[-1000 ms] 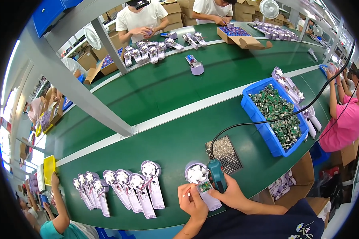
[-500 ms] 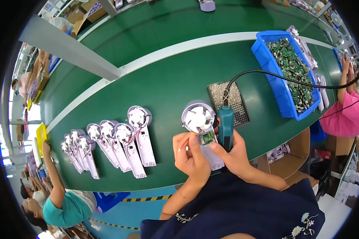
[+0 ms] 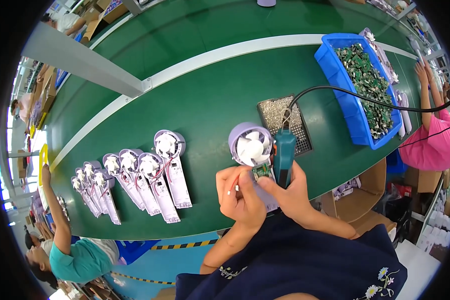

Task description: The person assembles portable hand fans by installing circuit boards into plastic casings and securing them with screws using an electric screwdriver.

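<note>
In front of me is a small handheld fan half [image 3: 252,149], a lilac shell with white blades. A green circuit board [image 3: 262,171] lies over its handle, just below the blades. My left hand [image 3: 242,202] is closed at the board's left edge. Red wire [image 3: 235,183] with a small white plug runs between its fingers. My right hand [image 3: 290,197] is wrapped round a teal electric screwdriver [image 3: 284,152], and its thumb presses on the board's lower edge. The screwdriver's bit is hidden, and my hands cover much of the fan handle.
Several similar fan halves [image 3: 170,170] lie in rows to the left. Behind the screwdriver sits a tray of screws [image 3: 275,112]. A blue bin [image 3: 352,117] of circuit boards stands at right, crossed by the black cord [image 3: 345,90]. Co-workers sit on both sides; an open carton [image 3: 360,202] is below right.
The fan half has tilted, so its blades face more towards me. The board and the screwdriver's top have shifted slightly right. Both hands keep their grips. The right co-worker's hands have moved farther away.
</note>
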A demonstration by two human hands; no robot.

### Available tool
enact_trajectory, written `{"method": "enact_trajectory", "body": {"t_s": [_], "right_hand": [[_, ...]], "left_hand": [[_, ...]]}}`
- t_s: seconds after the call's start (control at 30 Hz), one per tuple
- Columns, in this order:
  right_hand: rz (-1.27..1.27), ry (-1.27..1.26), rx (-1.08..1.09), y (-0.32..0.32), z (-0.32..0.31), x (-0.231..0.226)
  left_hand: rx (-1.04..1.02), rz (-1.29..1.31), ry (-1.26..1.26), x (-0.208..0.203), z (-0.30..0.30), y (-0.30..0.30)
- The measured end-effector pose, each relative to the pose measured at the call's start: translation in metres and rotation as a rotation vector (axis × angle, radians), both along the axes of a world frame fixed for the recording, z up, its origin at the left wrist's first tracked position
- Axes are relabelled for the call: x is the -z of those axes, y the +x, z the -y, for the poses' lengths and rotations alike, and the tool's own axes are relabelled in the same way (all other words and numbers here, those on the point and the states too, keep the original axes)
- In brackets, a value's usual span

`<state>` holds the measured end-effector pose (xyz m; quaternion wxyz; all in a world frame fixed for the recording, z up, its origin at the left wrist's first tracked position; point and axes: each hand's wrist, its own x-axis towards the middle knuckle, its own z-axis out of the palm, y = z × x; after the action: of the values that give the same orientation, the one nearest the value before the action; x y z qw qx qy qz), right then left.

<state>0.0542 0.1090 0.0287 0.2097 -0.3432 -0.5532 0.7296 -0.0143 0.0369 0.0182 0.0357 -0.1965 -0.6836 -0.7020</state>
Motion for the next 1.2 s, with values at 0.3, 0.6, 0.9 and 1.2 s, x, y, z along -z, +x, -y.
{"method": "enact_trajectory", "body": {"t_s": [0.3, 0.6, 0.9, 1.2], "right_hand": [[0.117, 0.093, -0.183, 0.006, -0.011, 0.002], [0.177, 0.13, -0.272, 0.009, -0.016, 0.001], [0.181, 0.104, -0.259, 0.01, -0.015, 0.003], [0.197, 0.101, -0.235, 0.008, -0.016, 0.001]], "left_hand": [[0.346, 0.054, -0.3, -0.003, 0.029, -0.031], [0.586, -0.006, -0.648, -0.026, 0.034, -0.053], [0.59, 0.097, -0.589, -0.025, 0.031, -0.052], [0.553, 0.04, -0.64, -0.027, 0.03, -0.046]]}}
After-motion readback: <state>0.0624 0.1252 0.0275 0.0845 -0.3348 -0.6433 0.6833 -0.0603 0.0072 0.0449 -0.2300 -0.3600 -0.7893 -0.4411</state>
